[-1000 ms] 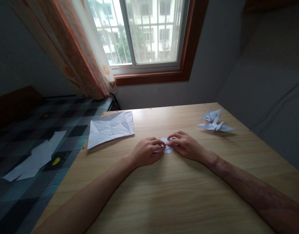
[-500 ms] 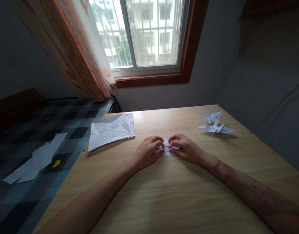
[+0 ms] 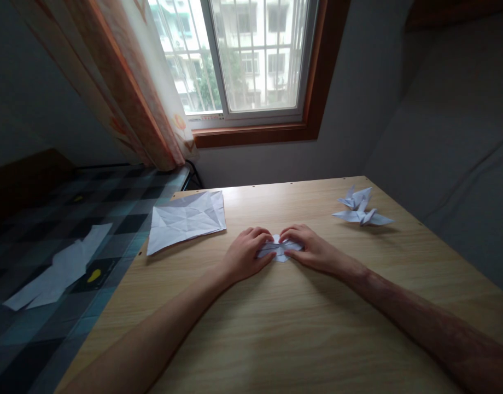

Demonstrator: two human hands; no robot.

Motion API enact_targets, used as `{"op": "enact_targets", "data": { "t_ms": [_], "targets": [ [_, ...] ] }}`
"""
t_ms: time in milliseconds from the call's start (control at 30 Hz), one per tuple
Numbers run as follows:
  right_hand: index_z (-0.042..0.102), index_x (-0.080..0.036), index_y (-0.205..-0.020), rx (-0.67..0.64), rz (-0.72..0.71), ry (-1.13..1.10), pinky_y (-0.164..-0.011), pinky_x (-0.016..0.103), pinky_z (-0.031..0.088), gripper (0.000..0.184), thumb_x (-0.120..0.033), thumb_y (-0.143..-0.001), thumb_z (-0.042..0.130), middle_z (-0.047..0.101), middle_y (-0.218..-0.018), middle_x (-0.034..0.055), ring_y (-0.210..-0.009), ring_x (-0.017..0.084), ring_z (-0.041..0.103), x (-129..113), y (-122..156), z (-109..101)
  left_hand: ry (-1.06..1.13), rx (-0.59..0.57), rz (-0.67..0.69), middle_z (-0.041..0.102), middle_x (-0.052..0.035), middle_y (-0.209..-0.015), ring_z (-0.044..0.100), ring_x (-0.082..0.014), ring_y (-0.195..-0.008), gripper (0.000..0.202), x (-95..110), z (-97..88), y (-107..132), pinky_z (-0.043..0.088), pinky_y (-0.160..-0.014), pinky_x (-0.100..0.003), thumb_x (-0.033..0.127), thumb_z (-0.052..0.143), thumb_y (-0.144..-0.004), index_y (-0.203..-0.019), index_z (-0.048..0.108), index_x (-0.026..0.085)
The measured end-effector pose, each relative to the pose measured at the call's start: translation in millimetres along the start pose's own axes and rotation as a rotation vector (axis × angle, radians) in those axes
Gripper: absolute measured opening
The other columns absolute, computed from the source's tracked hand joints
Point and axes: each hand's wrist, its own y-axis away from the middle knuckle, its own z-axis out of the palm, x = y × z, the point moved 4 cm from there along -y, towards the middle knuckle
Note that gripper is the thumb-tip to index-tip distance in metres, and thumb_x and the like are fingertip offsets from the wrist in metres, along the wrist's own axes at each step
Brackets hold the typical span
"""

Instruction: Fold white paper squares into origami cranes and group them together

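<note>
A small folded piece of white paper (image 3: 280,250) lies on the wooden table between my two hands. My left hand (image 3: 251,251) has its thumb and fingers closed on the paper's left side. From the other side, my right hand (image 3: 303,246) grips the right part, thumb at the near edge and fingers at the far edge. Creases and narrow flaps meet near the paper's middle. The parts under my fingers are hidden.
Creased white sheets (image 3: 188,219) lie at the table's back left. Two folded paper cranes (image 3: 364,216) rest at the back right. Torn paper strips (image 3: 58,273) lie on the checked bed cover (image 3: 25,339) to the left. The table (image 3: 276,339) stands below a window (image 3: 259,60).
My fingers have shifted slightly apart on the paper, and more of its middle shows. Its flaps now look spread wider to both sides.
</note>
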Motion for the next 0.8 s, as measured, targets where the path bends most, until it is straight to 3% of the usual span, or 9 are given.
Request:
{"op": "enact_targets", "data": {
  "t_ms": [133,300,433,567,700,800],
  "targets": [
    [0.083,-0.026,-0.103,-0.029,-0.014,-0.009,-0.105,0.043,0.055,0.006,-0.028,-0.099,0.079,0.078,-0.122,0.0084,-0.116,0.027,0.071,-2.8,-5.0,-2.6,0.017,0.001,0.001,0.076,-0.008,-0.121,0.07,-0.0277,-0.111,0.016,-0.7,0.9,-0.3,0.056,-0.101,-0.046,0.038,0.072,-0.102,-0.112,0.07,0.025],
    [0.079,-0.023,-0.087,0.003,0.032,0.036,-0.093,0.039,0.055,0.008,-0.024,-0.095,0.08,0.078,-0.106,0.0073,-0.103,0.025,0.071,-0.1,-13.1,-3.3,0.027,0.016,0.006,0.076,-0.0062,-0.12,0.071,-0.0268,-0.11,0.012,-2.7,2.7,-0.2,0.056,-0.101,-0.046,0.036,0.074,-0.101,-0.105,0.071,0.025],
    [0.073,-0.021,-0.092,-0.016,0.16,0.097,-0.077,0.033,0.051,0.011,-0.023,-0.088,0.083,0.075,-0.092,0.005,-0.088,0.023,0.069,4.9,-20.9,-0.5,0.002,0.043,-0.028,0.078,-0.0056,-0.117,0.072,-0.0266,-0.108,0.012,-4.1,1.7,0.0,0.057,-0.099,-0.045,0.036,0.075,-0.101,-0.104,0.072,0.025],
    [0.074,-0.019,-0.099,-0.041,0.32,0.016,-0.065,0.029,0.046,0.019,-0.038,-0.099,0.071,0.078,-0.088,0.0043,-0.075,0.02,0.069,12.1,-29.3,-0.6,-0.012,0.048,-0.019,0.079,-0.0054,-0.118,0.072,-0.0267,-0.108,0.011,-2.5,0.5,-0.2,0.058,-0.099,-0.045,0.036,0.075,-0.101,-0.104,0.072,0.026],
    [0.078,-0.02,-0.091,-0.116,0.356,0.039,-0.061,0.028,0.042,0.022,-0.038,-0.099,0.068,0.078,-0.081,0.0029,-0.072,0.019,0.069,14.8,-31.7,0.3,-0.038,0.052,-0.03,0.079,-0.0052,-0.116,0.072,-0.0271,-0.106,0.012,-3.0,0.6,0.0,0.058,-0.096,-0.045,0.035,0.076,-0.1,-0.104,0.072,0.025],
    [0.078,-0.022,-0.099,-0.119,0.348,0.045,-0.063,0.028,0.044,0.023,-0.044,-0.095,0.078,0.079,-0.085,0.0024,-0.075,0.02,0.071,13.5,-28.3,0.6,-0.051,0.069,-0.049,0.079,-0.0048,-0.114,0.071,-0.0268,-0.105,0.012,-4.7,1.2,0.3,0.057,-0.094,-0.043,0.035,0.078,-0.099,-0.102,0.072,0.025]
  ]
}}
